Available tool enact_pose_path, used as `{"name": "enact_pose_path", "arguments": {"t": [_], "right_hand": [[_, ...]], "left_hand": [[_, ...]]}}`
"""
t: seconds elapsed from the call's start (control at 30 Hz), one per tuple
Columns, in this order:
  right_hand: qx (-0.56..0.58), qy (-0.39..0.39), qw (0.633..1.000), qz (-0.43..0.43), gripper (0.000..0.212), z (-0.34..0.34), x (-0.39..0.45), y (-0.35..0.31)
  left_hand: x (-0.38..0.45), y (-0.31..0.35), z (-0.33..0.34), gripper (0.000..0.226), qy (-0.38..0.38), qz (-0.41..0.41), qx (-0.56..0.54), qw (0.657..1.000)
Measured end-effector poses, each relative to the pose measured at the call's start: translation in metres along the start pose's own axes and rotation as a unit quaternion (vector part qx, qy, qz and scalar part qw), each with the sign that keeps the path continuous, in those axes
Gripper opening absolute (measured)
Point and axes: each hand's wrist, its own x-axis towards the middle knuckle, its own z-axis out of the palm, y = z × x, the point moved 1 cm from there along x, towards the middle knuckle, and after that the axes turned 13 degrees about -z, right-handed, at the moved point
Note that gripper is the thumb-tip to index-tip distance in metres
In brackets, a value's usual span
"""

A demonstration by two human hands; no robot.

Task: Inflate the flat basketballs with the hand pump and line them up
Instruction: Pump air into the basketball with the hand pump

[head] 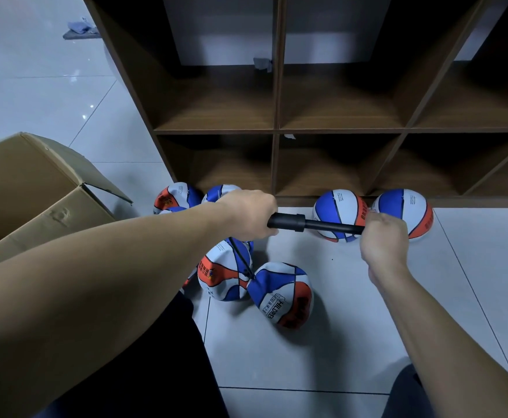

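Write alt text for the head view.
Two hands hold a black hand pump level above a tiled floor, its hose running down to a crumpled flat basketball. Two round basketballs sit against a brown shelf unit.

box (35, 188) left, shelf (277, 131) behind balls (340, 215)

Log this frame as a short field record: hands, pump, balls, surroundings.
left hand: grips pump barrel
right hand: grips pump handle
pump: black, held level, hose down to crumpled ball
inflated balls: two side by side against shelf base
shelf: brown cubbies
box: open cardboard, at left
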Motion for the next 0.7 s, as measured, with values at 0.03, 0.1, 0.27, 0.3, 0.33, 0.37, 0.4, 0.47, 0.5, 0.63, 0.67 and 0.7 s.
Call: {"name": "enact_pose_path", "arguments": {"t": [0.03, 0.1, 0.27, 0.3, 0.33, 0.37, 0.4, 0.47, 0.5, 0.63, 0.67, 0.7], "right_hand": [[-0.003, -0.003, 1.000, -0.007, 0.037, 0.005, -0.003, -0.001], [-0.013, -0.012, 1.000, -0.020, 0.038, 0.013, -0.009, -0.004], [-0.027, -0.030, 0.998, -0.042, 0.038, 0.032, -0.023, -0.008], [-0.026, -0.032, 0.998, -0.045, 0.039, 0.035, -0.025, -0.009], [-0.026, -0.037, 0.998, -0.049, 0.040, 0.037, -0.028, -0.010], [-0.023, -0.041, 0.997, -0.052, 0.041, 0.039, -0.030, -0.010], [-0.020, -0.043, 0.997, -0.056, 0.042, 0.041, -0.033, -0.011], [-0.020, -0.045, 0.997, -0.063, 0.042, 0.043, -0.037, -0.014], [-0.024, -0.046, 0.996, -0.066, 0.041, 0.045, -0.039, -0.014], [-0.024, -0.052, 0.996, -0.072, 0.042, 0.047, -0.044, -0.015], [-0.024, -0.053, 0.996, -0.073, 0.042, 0.047, -0.044, -0.014], [-0.025, -0.056, 0.995, -0.074, 0.042, 0.047, -0.044, -0.013]], "left_hand": [[-0.001, 0.002, 0.001, 0.027, -0.001, 0.001, 0.002, 1.000], [-0.002, 0.008, 0.005, 0.028, 0.001, 0.005, 0.001, 1.000], [-0.006, 0.018, 0.009, 0.028, 0.017, 0.012, 0.015, 1.000], [-0.007, 0.019, 0.010, 0.027, 0.018, 0.013, 0.015, 1.000], [-0.008, 0.020, 0.010, 0.026, 0.019, 0.015, 0.014, 1.000], [-0.009, 0.022, 0.010, 0.026, 0.021, 0.016, 0.015, 1.000], [-0.010, 0.024, 0.010, 0.026, 0.022, 0.018, 0.018, 0.999], [-0.010, 0.027, 0.009, 0.027, 0.022, 0.020, 0.025, 0.999], [-0.010, 0.029, 0.008, 0.028, 0.024, 0.023, 0.028, 0.999], [-0.010, 0.031, 0.009, 0.029, 0.027, 0.032, 0.035, 0.999], [-0.010, 0.030, 0.010, 0.027, 0.027, 0.034, 0.037, 0.998], [-0.010, 0.030, 0.010, 0.025, 0.026, 0.036, 0.040, 0.998]]}}
